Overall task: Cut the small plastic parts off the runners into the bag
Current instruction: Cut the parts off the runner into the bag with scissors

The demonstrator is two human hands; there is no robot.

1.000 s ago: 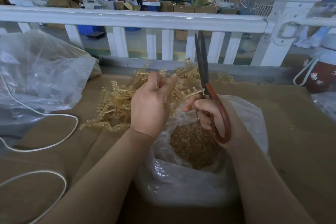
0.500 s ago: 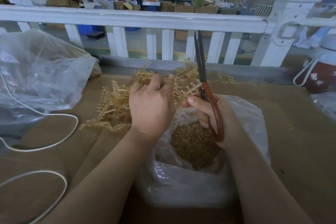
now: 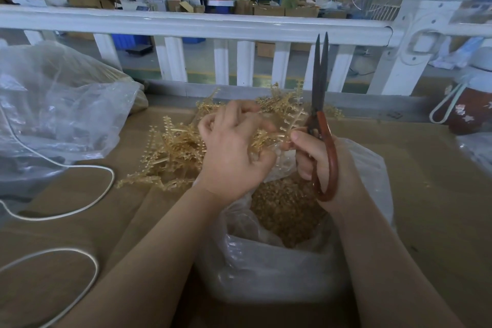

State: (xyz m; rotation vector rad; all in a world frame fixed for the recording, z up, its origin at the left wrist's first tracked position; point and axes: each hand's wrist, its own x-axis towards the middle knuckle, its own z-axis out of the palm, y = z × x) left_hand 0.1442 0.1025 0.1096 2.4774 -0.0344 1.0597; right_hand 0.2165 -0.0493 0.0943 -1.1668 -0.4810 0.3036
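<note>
A heap of amber plastic runners (image 3: pixel 170 152) lies on the brown table behind a clear plastic bag (image 3: pixel 266 269) that holds several cut amber parts (image 3: pixel 285 210). My left hand (image 3: pixel 234 152) is closed around one runner (image 3: pixel 292 120), holding it over the bag's mouth. My right hand (image 3: pixel 316 160) grips the red-handled scissors (image 3: pixel 320 104), whose blades point straight up, slightly parted at the tips. The runner's end lies beside the scissors' pivot and my right thumb.
A large crumpled clear bag (image 3: pixel 58 104) fills the left of the table, with a white cord (image 3: pixel 87 202) looping in front of it. A white railing (image 3: pixel 202 26) runs along the far edge. A dark red flowered container (image 3: pixel 471 112) stands at the right.
My left hand has dropped lower and closed tighter on the runner. The scissors, held upright, have shifted slightly and the blades have parted a little at the tips.
</note>
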